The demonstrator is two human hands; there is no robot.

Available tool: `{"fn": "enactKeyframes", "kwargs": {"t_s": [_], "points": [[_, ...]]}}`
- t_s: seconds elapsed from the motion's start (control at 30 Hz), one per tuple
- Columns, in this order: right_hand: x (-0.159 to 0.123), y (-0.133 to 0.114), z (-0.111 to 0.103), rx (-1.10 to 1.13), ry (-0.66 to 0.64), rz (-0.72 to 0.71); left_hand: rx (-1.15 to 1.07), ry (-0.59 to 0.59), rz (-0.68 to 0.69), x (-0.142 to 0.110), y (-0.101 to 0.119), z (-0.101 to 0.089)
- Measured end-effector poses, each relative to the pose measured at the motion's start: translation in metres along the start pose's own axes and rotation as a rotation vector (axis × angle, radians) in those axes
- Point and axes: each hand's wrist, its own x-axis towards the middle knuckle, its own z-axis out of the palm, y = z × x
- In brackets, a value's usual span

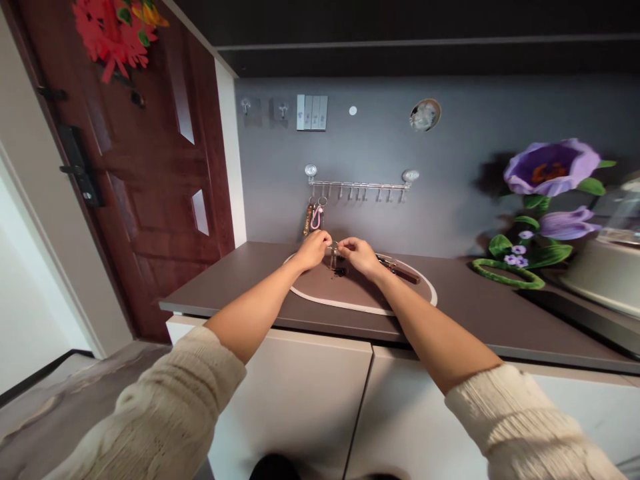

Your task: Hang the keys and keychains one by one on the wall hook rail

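Observation:
My left hand (314, 249) and my right hand (361, 256) pinch a bunch of keys (333, 257) by its ring, one hand on each side. The keys dangle between the hands above a brown placemat (345, 305) with a pale border. Small dark items lie below the keys, too small to name. Beside my right hand, partly hidden by it, a long brown object (407, 274) rests on the mat with other small things. On the wall behind, keychains (316, 217) hang from the left end of a clear hook rail (360, 186).
The dark countertop (215, 280) carries purple artificial flowers (550, 173) and a white domed appliance (605, 267) at right. Above the rail are a switch panel (313, 113) and a round hole (425, 115). A red-brown door (165, 187) stands at left, and a dark shelf overhangs.

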Motion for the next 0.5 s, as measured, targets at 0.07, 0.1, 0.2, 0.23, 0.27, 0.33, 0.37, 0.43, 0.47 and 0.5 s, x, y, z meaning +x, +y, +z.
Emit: {"fn": "enactKeyframes", "kwargs": {"t_s": [0.07, 0.1, 0.2, 0.23, 0.27, 0.33, 0.37, 0.43, 0.47, 0.5], "points": [[-0.001, -0.003, 0.000, 0.144, -0.008, 0.013, -0.096, 0.011, -0.042, 0.001, 0.001, 0.001], [-0.001, -0.005, 0.000, 0.209, -0.013, 0.026, -0.143, 0.015, -0.070, 0.001, 0.001, 0.001], [-0.004, -0.011, 0.000, 0.369, -0.029, 0.075, -0.273, 0.040, -0.163, 0.002, 0.002, 0.003], [-0.005, -0.013, -0.001, 0.411, -0.032, 0.094, -0.310, 0.055, -0.190, 0.002, 0.002, 0.005], [-0.005, -0.015, -0.001, 0.447, -0.033, 0.111, -0.345, 0.070, -0.213, 0.002, 0.001, 0.006], [-0.006, -0.017, -0.001, 0.499, -0.027, 0.129, -0.412, 0.094, -0.246, 0.002, 0.001, 0.009], [-0.005, -0.017, -0.001, 0.513, -0.021, 0.130, -0.444, 0.099, -0.256, 0.002, 0.000, 0.010], [-0.005, -0.016, -0.001, 0.519, -0.014, 0.118, -0.507, 0.096, -0.268, 0.002, 0.000, 0.012], [-0.005, -0.015, 0.000, 0.516, -0.010, 0.111, -0.535, 0.093, -0.270, 0.002, 0.000, 0.013], [-0.005, -0.015, 0.000, 0.514, -0.007, 0.107, -0.557, 0.091, -0.269, 0.002, 0.000, 0.013]]}}
